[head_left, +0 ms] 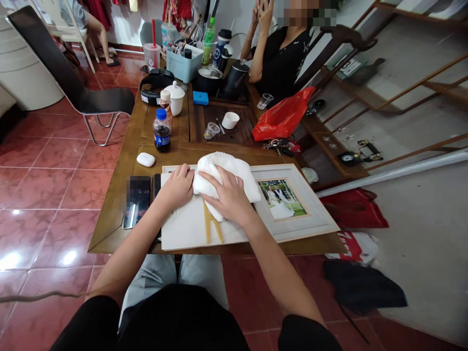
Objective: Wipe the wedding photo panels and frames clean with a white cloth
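Fingers (pixel 219 176) of left hand (pixel 179 187), right hand (pixel 228 197) clutch cloth (pixel 236 168) on table (pixel 171 156) above red tiles (pixel 54 185).

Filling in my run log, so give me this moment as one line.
left hand: against white cloth | right hand: grips white cloth on picture frame | picture frame: flat on wooden table

Single head-worn view, forward and down, close over the table (pixel 109 229)

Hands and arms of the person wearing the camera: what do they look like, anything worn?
Two bare hands, left hand and right hand, no gloves, rings or watch visible. Forearms are uncovered; black sleeves begin higher up.
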`<state>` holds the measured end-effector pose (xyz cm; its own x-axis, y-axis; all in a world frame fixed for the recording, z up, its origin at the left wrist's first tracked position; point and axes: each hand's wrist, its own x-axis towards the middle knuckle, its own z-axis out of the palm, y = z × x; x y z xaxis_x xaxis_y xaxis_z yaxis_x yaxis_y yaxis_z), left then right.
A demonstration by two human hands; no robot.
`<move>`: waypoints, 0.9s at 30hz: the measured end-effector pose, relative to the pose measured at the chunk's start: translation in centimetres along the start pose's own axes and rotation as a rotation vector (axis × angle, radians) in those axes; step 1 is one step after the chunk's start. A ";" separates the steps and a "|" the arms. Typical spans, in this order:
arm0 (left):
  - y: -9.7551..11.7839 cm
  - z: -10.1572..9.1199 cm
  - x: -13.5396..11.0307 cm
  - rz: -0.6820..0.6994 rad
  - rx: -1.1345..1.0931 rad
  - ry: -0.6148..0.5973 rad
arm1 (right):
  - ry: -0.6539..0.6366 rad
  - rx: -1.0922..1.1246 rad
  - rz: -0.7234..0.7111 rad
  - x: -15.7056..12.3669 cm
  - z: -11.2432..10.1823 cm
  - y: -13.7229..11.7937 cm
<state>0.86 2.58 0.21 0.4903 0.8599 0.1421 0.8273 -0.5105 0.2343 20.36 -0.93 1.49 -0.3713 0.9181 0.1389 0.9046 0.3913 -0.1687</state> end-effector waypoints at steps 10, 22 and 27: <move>0.4 -0.1 0.0 -0.022 0.028 0.020 | 0.054 -0.009 -0.079 -7.1 0.0 -1.6; 0.3 -0.3 0.0 -0.011 -0.008 0.012 | 0.064 -0.036 -0.121 -10.1 0.0 -0.5; 0.6 -0.3 -0.2 -0.048 0.033 0.007 | 0.046 -0.033 0.009 -5.0 -0.1 2.1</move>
<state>1.20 2.07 0.58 0.4480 0.8833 0.1379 0.8586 -0.4681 0.2092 24.15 -4.70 0.53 -0.3536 0.9174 0.1827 0.9146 0.3801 -0.1383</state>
